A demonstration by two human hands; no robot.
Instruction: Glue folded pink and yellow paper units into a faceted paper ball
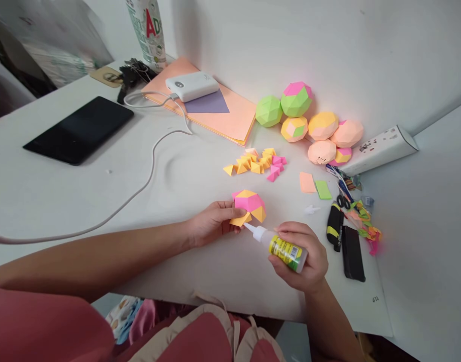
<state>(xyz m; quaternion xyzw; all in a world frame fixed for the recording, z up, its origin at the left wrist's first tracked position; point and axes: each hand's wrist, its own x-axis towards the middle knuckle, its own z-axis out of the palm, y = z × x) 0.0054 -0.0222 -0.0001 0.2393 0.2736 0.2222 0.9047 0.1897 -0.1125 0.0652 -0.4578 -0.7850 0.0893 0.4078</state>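
My left hand [215,221] is closed on a partly built folded-paper ball [250,202] in pink and orange, thumb on its near side. My right hand [305,254] grips a glue bottle [286,250] with a yellow and green label, tilted so that its white nozzle meets or nearly meets the lower orange flap of the ball. Just beyond the ball lies a cluster of small folded paper pieces [255,162], mostly orange with some pink. Two paper squares, one peach [307,182] and one green [323,190], lie to the right.
Finished paper balls [324,125] rest along the wall. A power bank [192,86] sits on peach paper sheets [222,120], its cable [153,161] crossing the table. A black tablet [79,129] is at left. Scissors [343,201], a cutter [334,224] and a black case [353,253] lie right.
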